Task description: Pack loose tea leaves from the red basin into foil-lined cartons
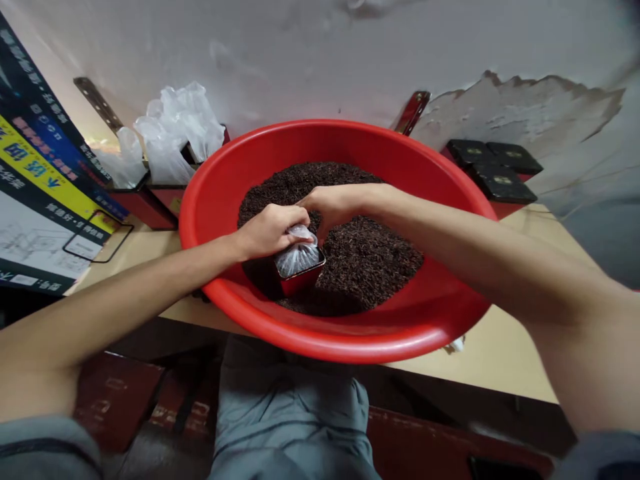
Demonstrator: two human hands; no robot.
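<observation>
A small red tin with a dark rim [306, 283] stands slightly tilted in the dark loose tea leaves [370, 257]. A clear plastic bag [297, 259] lines it, its top gathered into pleats. My left hand [270, 230] is closed around the gathered neck of this bag. From the right, my right hand [337, 203] meets it with curved fingers at the bag's neck; the fingertips are partly hidden behind my left hand. The tea fills the middle of a large red plastic basin [345, 343]. What lies inside the bag is hidden.
The basin rests on a pale wooden table [505, 353] against a peeling wall. On the left stand several tins with plastic bags [175, 133] sticking out, beside a printed cardboard box [45, 180]. Behind the basin's right side are several lidded tins [495, 167].
</observation>
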